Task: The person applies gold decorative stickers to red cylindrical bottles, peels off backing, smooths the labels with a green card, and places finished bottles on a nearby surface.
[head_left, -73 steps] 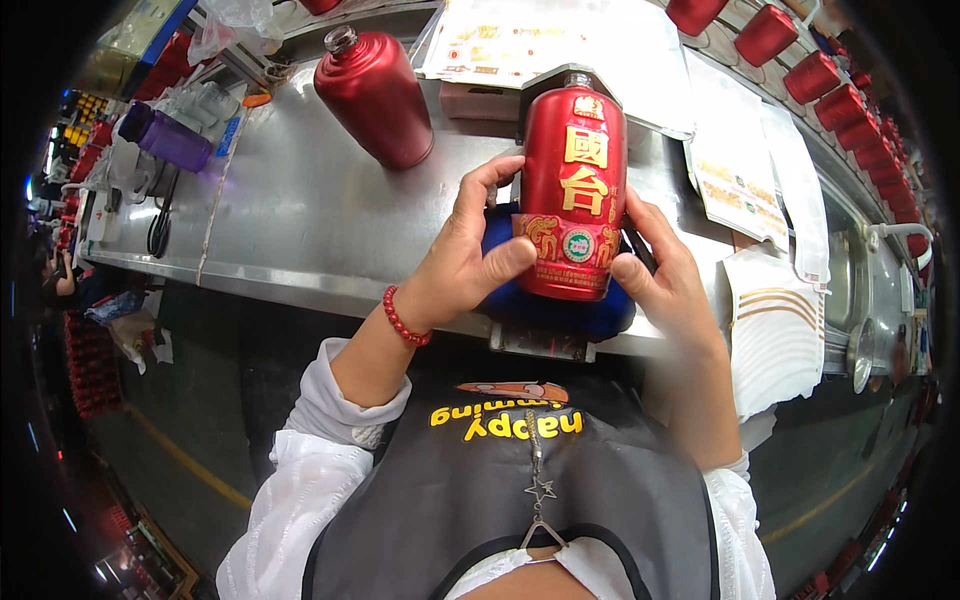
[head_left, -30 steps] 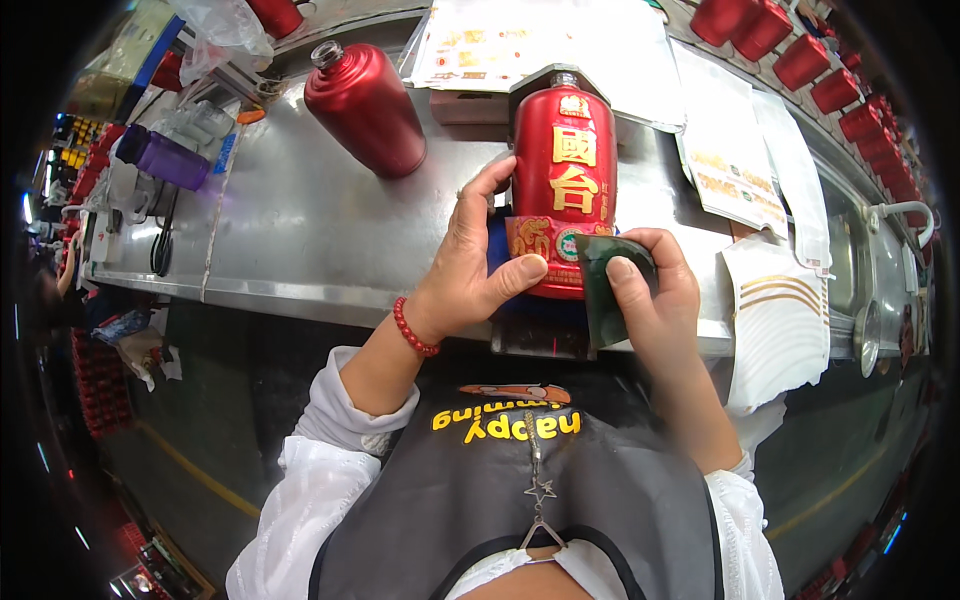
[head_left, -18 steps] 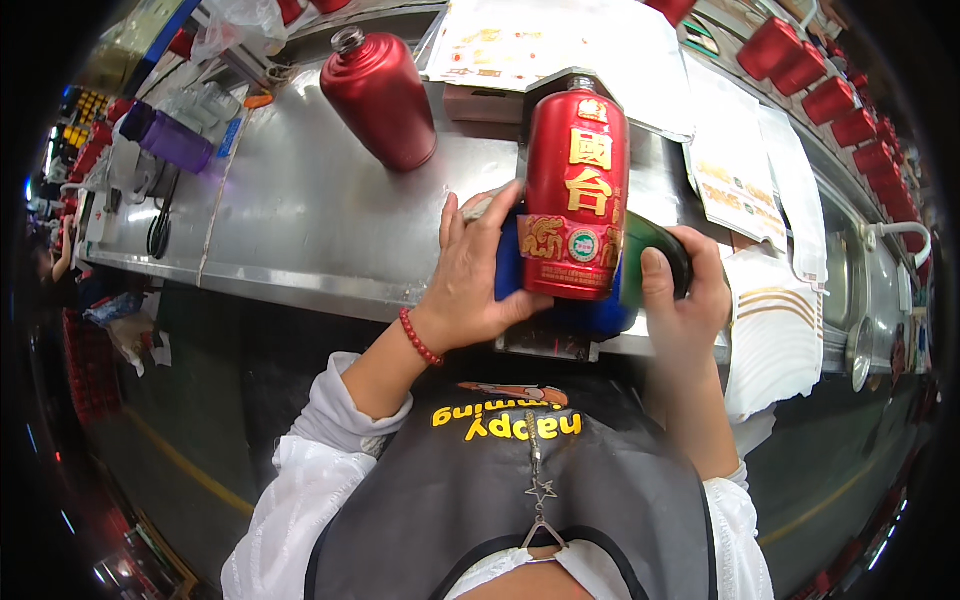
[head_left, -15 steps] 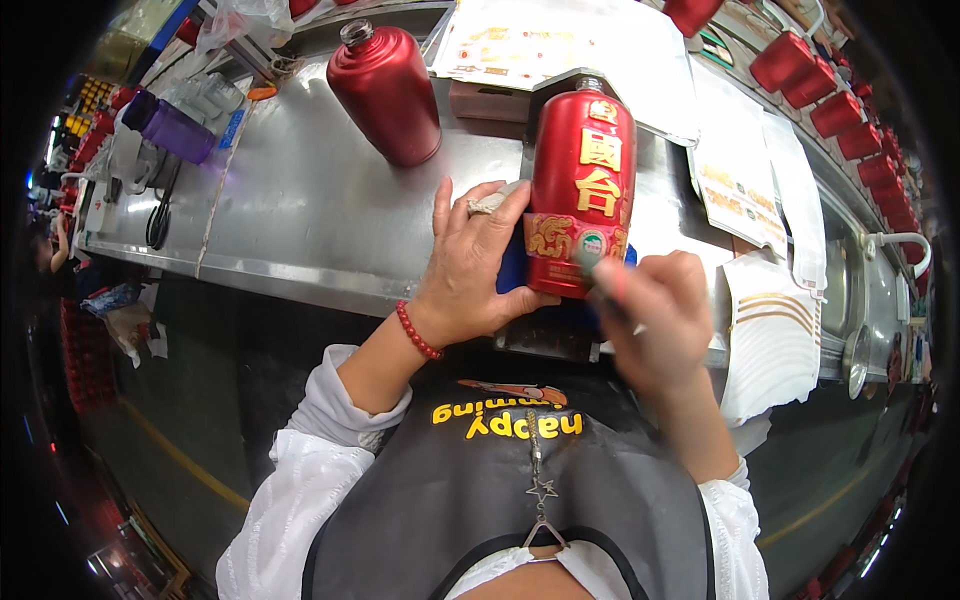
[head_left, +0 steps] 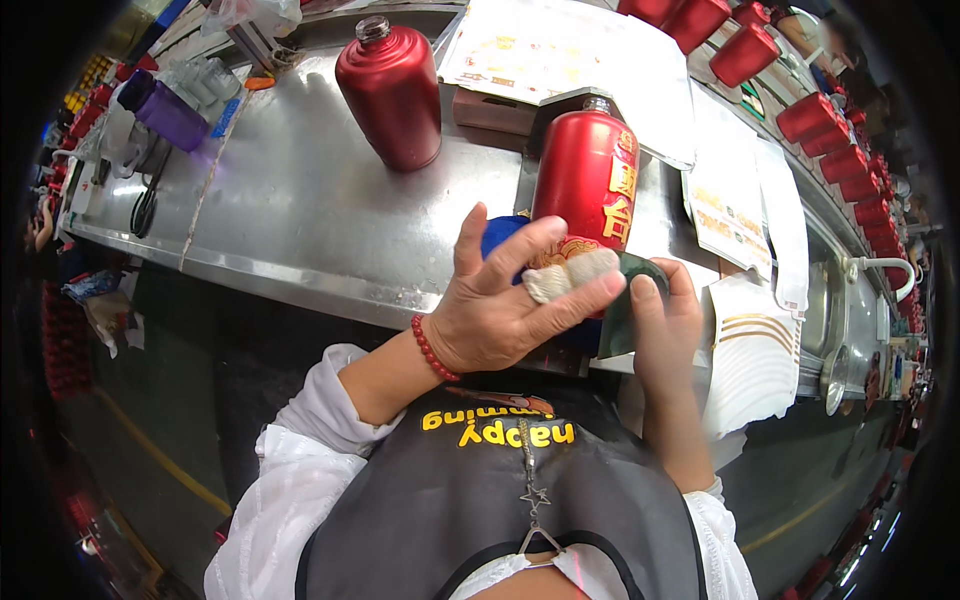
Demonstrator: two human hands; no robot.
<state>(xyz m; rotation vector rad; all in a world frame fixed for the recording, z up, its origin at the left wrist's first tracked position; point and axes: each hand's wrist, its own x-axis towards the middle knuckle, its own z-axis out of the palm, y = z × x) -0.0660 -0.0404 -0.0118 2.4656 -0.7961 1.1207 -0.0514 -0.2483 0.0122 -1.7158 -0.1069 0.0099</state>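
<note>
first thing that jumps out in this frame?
The red bottle with gold markings, upright at the near edge of the steel counter, with the left hand wrapped across its lower front and the right hand pressing a dark green pad to its right side. A second, plain red bottle stands farther back to the left.

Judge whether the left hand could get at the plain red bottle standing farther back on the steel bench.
Probably yes: bare steel bench lies between the left hand and the plain red bottle, though that hand now steadies the labelled bottle.
</note>
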